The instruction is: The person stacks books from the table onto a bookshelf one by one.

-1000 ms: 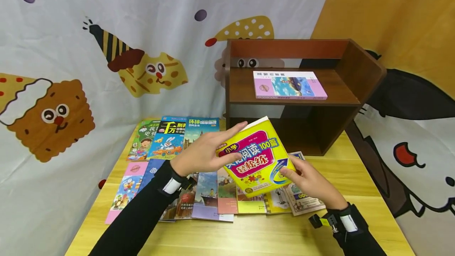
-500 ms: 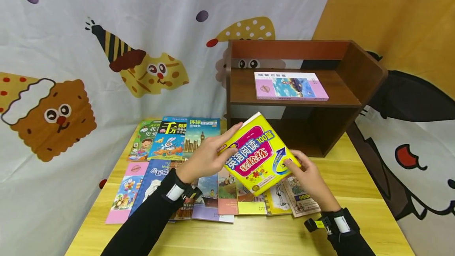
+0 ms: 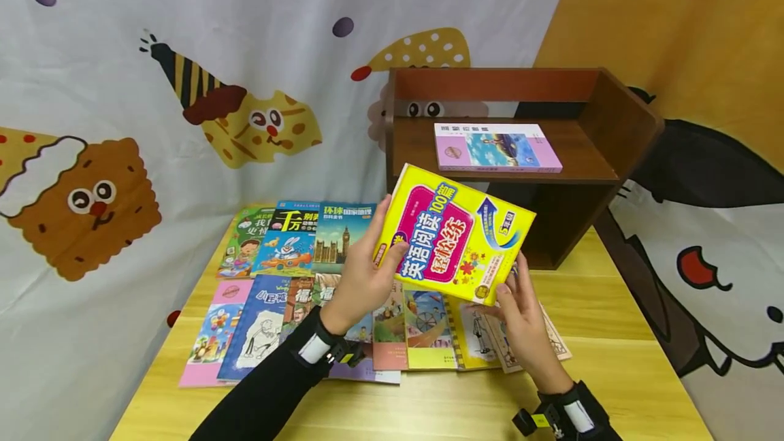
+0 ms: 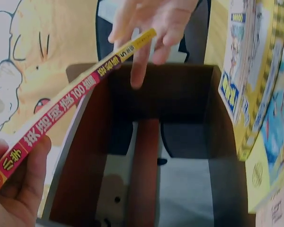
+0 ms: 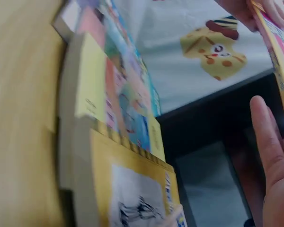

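A yellow book [image 3: 456, 233] with a pink title panel is held tilted above the table in the head view. My left hand [image 3: 363, 278] pinches its left edge, thumb on the cover and fingers behind. From the left wrist, the book's spine [image 4: 68, 97] slants upward away from the left thumb. My right hand [image 3: 525, 322] is at the book's lower right corner, its fingers extended and loosely spread; the left wrist view shows these fingers [image 4: 141, 71] near the book's far end, not wrapped round it.
Two overlapping rows of books [image 3: 288, 254] lie on the wooden table [image 3: 471, 407]. Behind them stands a brown two-level shelf [image 3: 594, 148]. A pink-and-white book [image 3: 499, 147] lies flat on its upper board. A printed cloth [image 3: 275, 12] hangs behind.
The yellow book has been turned in the left hand and raised slightly, so its cover text now runs steeply upward. The right hand has loosened its grip at the corner and dropped lower.
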Available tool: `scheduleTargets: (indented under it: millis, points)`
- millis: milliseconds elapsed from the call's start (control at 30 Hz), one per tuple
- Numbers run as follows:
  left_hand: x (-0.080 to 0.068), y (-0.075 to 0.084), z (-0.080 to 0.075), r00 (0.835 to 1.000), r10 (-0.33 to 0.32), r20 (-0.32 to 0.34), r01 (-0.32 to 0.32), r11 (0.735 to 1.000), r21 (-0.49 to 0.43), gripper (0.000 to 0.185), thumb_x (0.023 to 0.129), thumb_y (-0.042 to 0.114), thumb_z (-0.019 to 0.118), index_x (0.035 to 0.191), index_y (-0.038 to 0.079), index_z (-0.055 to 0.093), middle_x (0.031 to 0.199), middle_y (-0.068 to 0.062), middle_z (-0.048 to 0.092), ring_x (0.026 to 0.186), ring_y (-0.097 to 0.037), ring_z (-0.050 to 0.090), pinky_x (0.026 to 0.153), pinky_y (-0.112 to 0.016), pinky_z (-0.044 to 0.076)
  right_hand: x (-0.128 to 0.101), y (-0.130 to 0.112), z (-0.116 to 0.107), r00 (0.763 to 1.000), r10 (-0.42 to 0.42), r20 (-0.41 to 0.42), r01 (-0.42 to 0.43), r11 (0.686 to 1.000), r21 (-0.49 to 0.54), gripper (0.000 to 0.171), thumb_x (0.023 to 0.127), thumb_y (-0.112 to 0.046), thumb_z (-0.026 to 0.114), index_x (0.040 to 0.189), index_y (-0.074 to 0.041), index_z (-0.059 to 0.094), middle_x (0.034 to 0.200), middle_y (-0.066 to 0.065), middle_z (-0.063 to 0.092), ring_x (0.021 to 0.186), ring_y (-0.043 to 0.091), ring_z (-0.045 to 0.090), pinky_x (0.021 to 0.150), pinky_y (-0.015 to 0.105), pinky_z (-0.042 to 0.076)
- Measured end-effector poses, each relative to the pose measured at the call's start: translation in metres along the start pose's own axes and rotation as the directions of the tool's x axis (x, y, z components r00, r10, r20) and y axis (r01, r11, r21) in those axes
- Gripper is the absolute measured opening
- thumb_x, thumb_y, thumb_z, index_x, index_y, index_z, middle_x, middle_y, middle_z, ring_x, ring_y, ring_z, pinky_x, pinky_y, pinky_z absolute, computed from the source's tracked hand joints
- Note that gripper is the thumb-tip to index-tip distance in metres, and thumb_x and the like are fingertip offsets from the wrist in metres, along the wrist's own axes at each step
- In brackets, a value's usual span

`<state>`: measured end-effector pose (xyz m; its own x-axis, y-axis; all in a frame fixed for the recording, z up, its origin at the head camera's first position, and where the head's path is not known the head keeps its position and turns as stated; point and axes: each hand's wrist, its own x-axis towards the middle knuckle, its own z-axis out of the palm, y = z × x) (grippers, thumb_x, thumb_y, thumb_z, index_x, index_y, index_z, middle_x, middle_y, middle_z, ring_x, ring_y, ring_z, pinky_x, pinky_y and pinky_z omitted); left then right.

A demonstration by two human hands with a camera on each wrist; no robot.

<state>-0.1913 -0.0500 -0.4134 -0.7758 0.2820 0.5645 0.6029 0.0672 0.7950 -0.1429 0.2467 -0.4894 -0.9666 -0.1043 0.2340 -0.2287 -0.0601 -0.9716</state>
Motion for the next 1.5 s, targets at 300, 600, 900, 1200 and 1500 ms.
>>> scheduleTargets:
  millis: [300, 600, 900, 1200, 1500]
  points:
    - [-0.017, -0.009, 0.027, 0.983, -0.183, 0.0, 0.183, 0.981, -0.069, 0.077, 0.109, 0.027, 0.055, 0.168, 0.034, 0.007, 0.129, -0.009, 0.068, 0.098, -0.017, 0.077, 0.076, -0.03, 0.065, -0.009, 0.006, 0.004, 0.997, 0.041, -0.065, -0.039, 0.999, 0.029, 0.062, 0.114, -0.032, 0.035, 0.165, -0.045, 0.003, 0.155, 0.011, 0.05, 0.1, 0.027, 0.076, 0.073, 0.055, 0.062]
    - [-0.017, -0.034, 0.036, 0.928, -0.367, 0.064, 0.356, 0.925, 0.134, 0.079, 0.108, 0.045, 0.051, 0.166, 0.038, -0.002, 0.103, 0.002, 0.073, 0.063, -0.017, 0.07, 0.044, -0.033, 0.052, -0.001, 0.013, -0.021, 0.974, 0.134, -0.182, -0.148, 0.987, -0.066, 0.064, 0.111, -0.041, 0.043, 0.166, -0.043, 0.011, 0.14, 0.008, 0.056, 0.079, 0.025, 0.071, 0.066, 0.043, 0.064]
    - [0.001, -0.065, 0.05, 0.87, -0.478, 0.12, 0.433, 0.858, 0.274, 0.078, 0.105, 0.049, 0.056, 0.167, 0.023, 0.015, 0.076, 0.002, 0.067, 0.044, -0.019, 0.055, 0.038, -0.029, 0.038, 0.022, 0.014, -0.054, 0.932, 0.285, -0.222, -0.329, 0.924, -0.193, 0.072, 0.107, -0.052, 0.046, 0.168, -0.029, 0.015, 0.111, 0.001, 0.064, 0.066, 0.021, 0.064, 0.061, 0.039, 0.062]
    - [0.019, -0.097, 0.062, 0.766, -0.619, 0.175, 0.604, 0.785, 0.135, 0.077, 0.105, 0.048, 0.057, 0.165, 0.012, 0.026, 0.125, -0.01, 0.074, 0.089, -0.024, 0.071, 0.069, -0.031, 0.053, 0.045, 0.031, -0.082, 0.899, 0.416, -0.141, -0.437, 0.877, -0.201, 0.073, 0.111, -0.051, 0.035, 0.169, -0.018, 0.004, 0.125, 0.012, 0.052, 0.072, 0.011, 0.055, 0.063, 0.033, 0.058]
    - [0.009, -0.122, 0.069, 0.644, -0.719, 0.263, 0.745, 0.666, -0.004, 0.094, 0.098, 0.053, 0.067, 0.166, 0.007, 0.02, 0.062, 0.002, 0.046, 0.053, -0.018, 0.041, 0.058, -0.033, 0.039, 0.05, 0.05, -0.101, 0.857, 0.513, -0.053, -0.515, 0.845, -0.143, 0.08, 0.11, -0.052, 0.038, 0.167, -0.008, 0.003, 0.123, 0.005, 0.051, 0.073, 0.007, 0.053, 0.061, 0.027, 0.054]
